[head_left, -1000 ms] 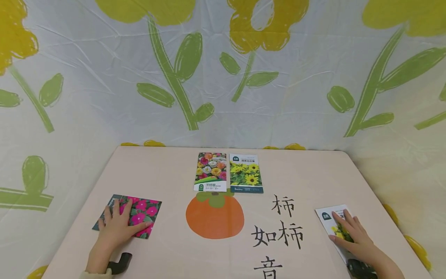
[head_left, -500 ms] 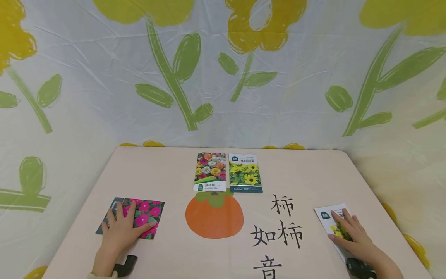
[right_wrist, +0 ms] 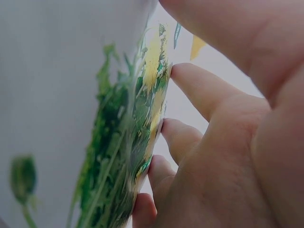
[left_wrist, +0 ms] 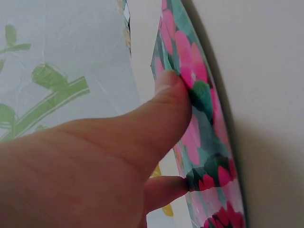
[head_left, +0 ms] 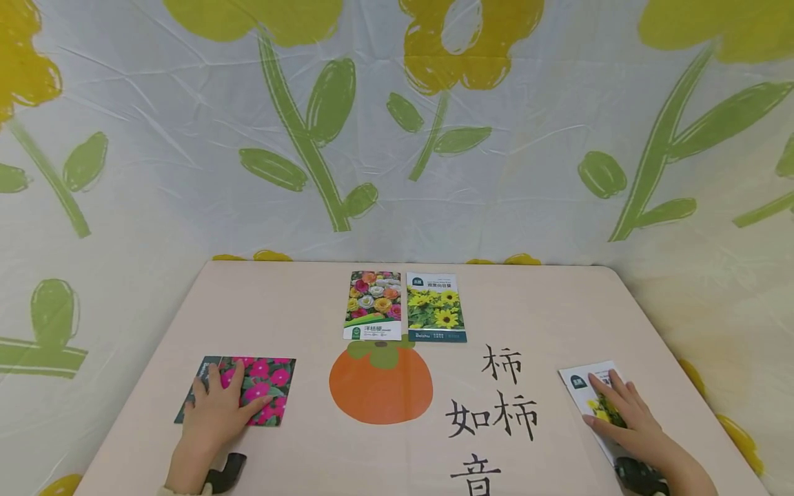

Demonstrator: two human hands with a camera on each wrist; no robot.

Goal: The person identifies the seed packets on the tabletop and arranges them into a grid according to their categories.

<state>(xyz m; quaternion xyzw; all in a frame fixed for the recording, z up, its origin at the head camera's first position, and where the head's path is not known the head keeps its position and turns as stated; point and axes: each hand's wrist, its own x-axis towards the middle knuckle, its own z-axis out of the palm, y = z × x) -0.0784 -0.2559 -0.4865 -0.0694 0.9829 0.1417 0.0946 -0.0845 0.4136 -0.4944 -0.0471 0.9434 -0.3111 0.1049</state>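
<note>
Here's my left hand [head_left: 214, 410] down flat, fingers spread with the thumb out wide, lying on the magenta-flower packet [head_left: 273, 393]. From the wrist, my thumb tip is on the printed face near the packet's bowed edge, a shadow running alongside. The packet sits near the left edge of the table [head_left: 285, 303], a strip of pale tabletop between them; towards the middle there's more room, a broad band before the printed persimmon [head_left: 381, 389].

Over to the right! My right hand [head_left: 629, 417] lies across a white packet [head_left: 578, 387], thumb apart from the fingers, fingertips touching its face, no pinch. Its top corner pokes out ahead of my fingers; the lower end is partly hidden under my hand and a black piece [head_left: 642, 477] at the wrist. The table's right edge runs near, tabletop showing in between; on the inner side, a good gap reaches to the black characters [head_left: 495, 406].

Up at the back edge, the mixed-blossom packet [head_left: 373, 306] and yellow-flower packet [head_left: 436, 307] stand side by side, only a sliver apart, well away from both my hands.
</note>
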